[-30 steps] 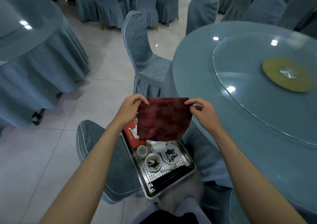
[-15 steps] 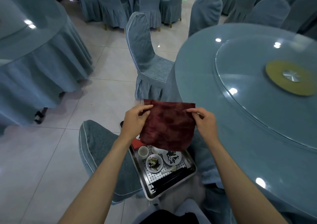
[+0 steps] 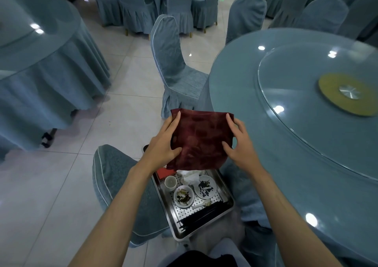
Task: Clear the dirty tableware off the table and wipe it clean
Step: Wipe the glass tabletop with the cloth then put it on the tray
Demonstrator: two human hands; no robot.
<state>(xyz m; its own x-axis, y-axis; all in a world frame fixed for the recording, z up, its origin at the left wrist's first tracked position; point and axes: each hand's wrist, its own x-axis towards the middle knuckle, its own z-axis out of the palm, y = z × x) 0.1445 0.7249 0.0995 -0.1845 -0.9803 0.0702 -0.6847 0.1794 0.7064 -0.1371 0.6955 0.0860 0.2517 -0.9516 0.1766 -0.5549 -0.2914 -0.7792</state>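
A dark red cloth point(image 3: 201, 138) is held flat between my two hands, above a metal tray. My left hand point(image 3: 165, 142) grips its left edge and my right hand point(image 3: 238, 144) grips its right edge. The steel tray point(image 3: 229, 203) rests on a chair seat below and holds a small white cup point(image 3: 170, 182), two dirty saucers point(image 3: 183, 196) point(image 3: 205, 186), a crumpled tissue, a spoon and dark chopsticks point(image 3: 201, 215). The round table point(image 3: 306, 164) with a blue cloth under glass stands to the right, its surface bare.
A glass turntable with a gold hub point(image 3: 347, 94) sits on the table. Covered chairs stand at the table: one behind the cloth point(image 3: 173, 66), one under the tray point(image 3: 116, 185). Another clothed round table point(image 3: 41, 62) is at left across tiled floor.
The cloth has gone from hanging by its top corners to lying flatter between my hands, which now grip its sides. The view has shifted slightly.
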